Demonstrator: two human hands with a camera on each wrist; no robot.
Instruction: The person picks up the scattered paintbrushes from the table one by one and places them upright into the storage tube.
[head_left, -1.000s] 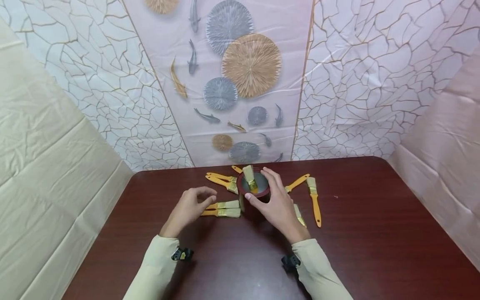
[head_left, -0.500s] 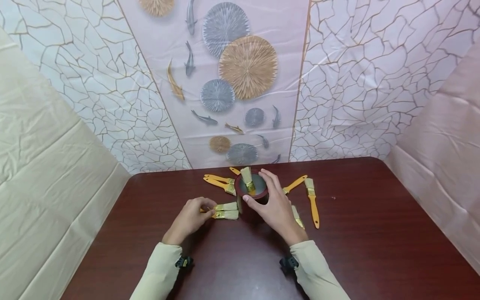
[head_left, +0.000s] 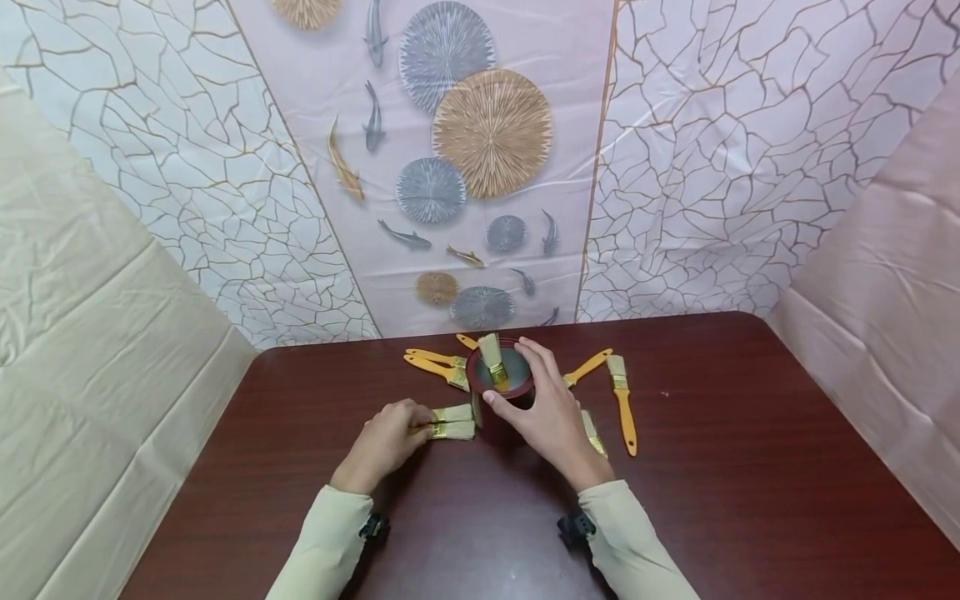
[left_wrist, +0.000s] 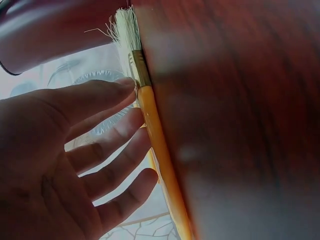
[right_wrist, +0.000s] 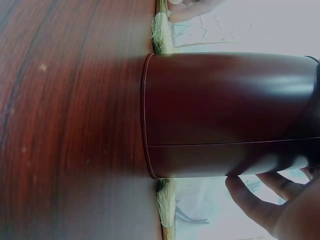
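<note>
A dark red round cup (head_left: 495, 417) stands upright on the table, with one paintbrush (head_left: 492, 358) in it, bristles up. My right hand (head_left: 551, 417) holds the cup near its rim, thumb on the near side and fingers on the far right. Left of the cup, two yellow-handled paintbrushes (head_left: 454, 429) lie side by side, bristles toward it. My left hand (head_left: 386, 442) pinches at them just behind the metal bands. In the left wrist view, the thumb lies at the band of the nearer paintbrush (left_wrist: 157, 125) and the other fingers bend toward its handle; their exact contact is partly hidden.
More yellow-handled paintbrushes (head_left: 435, 365) lie behind the cup on the left. Others lie to the right, one paintbrush (head_left: 624, 404) farthest out and one partly under my right forearm. The dark red table (head_left: 750, 467) meets a patterned cloth backdrop (head_left: 480, 167) at the back.
My left hand has come down and right onto the two paintbrushes, its fingers closing near their metal bands. The right hand keeps its hold on the cup. The head view has shifted slightly.
</note>
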